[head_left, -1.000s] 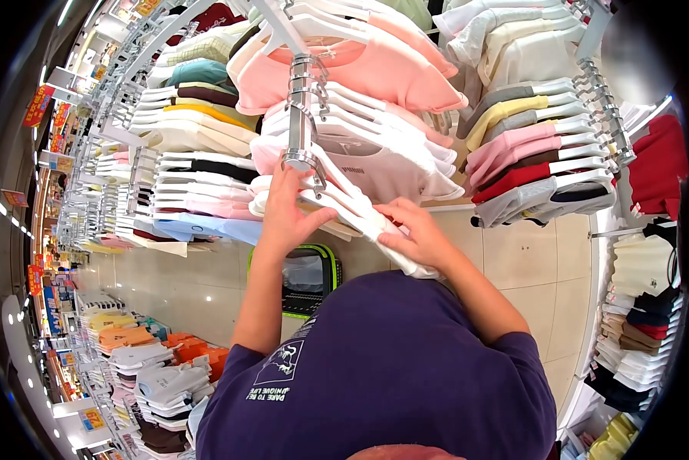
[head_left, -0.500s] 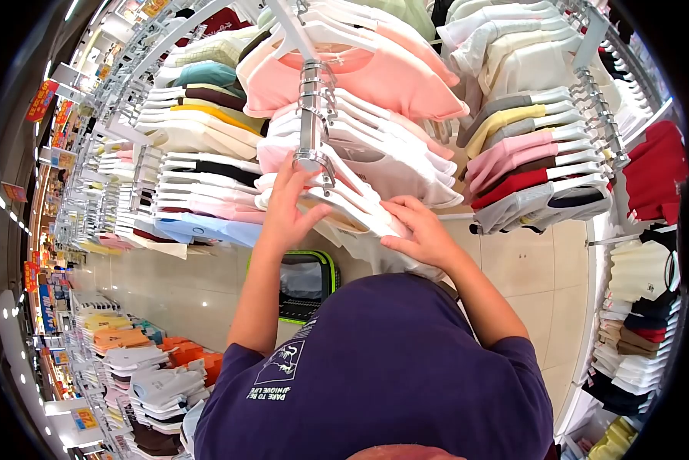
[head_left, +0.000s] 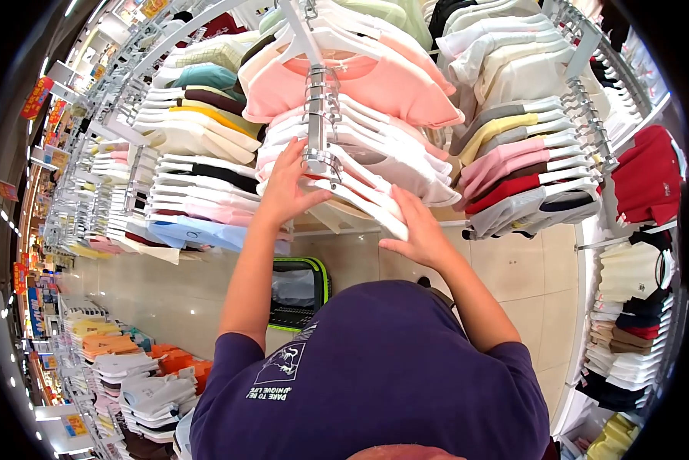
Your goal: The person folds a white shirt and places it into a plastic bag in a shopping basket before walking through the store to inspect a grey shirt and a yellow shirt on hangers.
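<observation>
White hangers with pale shirts point(head_left: 406, 172) hang from a chrome rail point(head_left: 317, 123) in front of me. My left hand point(head_left: 287, 192) is at the left side of the front hangers, fingers stretched up beside the rail's end and thumb pointing right. At the opposite side, my right hand point(head_left: 417, 230) rests against the ends of the front white hangers point(head_left: 371, 203), its thumb spread from the fingers. Both hands look open; the far fingers of the right hand are partly hidden. Behind these hangers, a pink shirt point(head_left: 352, 84) faces me.
Racks of shirts stand to the left point(head_left: 199, 172) and right point(head_left: 528, 169). A black basket with a green rim point(head_left: 325, 280) sits on the tiled floor point(head_left: 513, 284). More folded and hung clothes point(head_left: 636, 330) line the right wall, and others point(head_left: 153, 391) are at lower left.
The front hangers and pale garments have shifted back along the rail, showing floor where a white shirt hung. My right hand has spread wider, and the whole view has shifted slightly.
</observation>
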The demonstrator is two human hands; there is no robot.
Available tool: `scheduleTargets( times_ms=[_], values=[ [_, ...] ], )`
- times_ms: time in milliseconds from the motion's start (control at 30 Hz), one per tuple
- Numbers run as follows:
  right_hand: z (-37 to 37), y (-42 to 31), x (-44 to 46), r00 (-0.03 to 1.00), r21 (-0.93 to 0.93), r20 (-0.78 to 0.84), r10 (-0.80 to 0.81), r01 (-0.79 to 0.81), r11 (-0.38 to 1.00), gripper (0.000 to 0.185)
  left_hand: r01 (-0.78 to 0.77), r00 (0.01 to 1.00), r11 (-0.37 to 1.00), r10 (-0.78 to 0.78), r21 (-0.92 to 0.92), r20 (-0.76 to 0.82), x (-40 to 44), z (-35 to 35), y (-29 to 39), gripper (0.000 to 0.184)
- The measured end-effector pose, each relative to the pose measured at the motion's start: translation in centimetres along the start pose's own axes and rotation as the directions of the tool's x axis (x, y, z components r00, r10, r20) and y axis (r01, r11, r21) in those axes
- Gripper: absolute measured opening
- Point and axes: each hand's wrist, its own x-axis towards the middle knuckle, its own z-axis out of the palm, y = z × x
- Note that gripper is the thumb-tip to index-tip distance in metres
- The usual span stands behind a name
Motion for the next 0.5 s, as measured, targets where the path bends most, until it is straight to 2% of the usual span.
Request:
scheduleTargets(
  times_ms=[100, 233, 400, 500],
  values=[
    [0.1, -0.1, 0.2, 0.999, -0.058, -0.024, 0.031, -0.033, 0.998, 0.102, 0.001, 1.000, 1.000, -0.001, 0.001, -0.003, -0.3, 0.6, -0.3, 0.080],
    [0.1, -0.4, 0.8, 0.990, -0.161, -0.127, 0.063, -0.084, 0.983, 0.102, -0.017, 0.994, 0.999, 0.014, -0.030, -0.106, -0.8, 2.2, -0.4, 0.074],
    [0.6, 0.2, 1.7, 0.980, -0.196, -0.192, 0.058, -0.097, 0.976, 0.104, -0.064, 0.981, 0.990, 0.085, 0.123, -0.172, -1.3, 2.3, 0.3, 0.073],
    [1.1, 0.4, 1.9, 0.983, -0.215, -0.173, 0.066, -0.103, 0.971, 0.104, -0.054, 0.970, 0.981, 0.095, 0.185, -0.222, -1.4, 2.2, 0.9, 0.073]
  ],
)
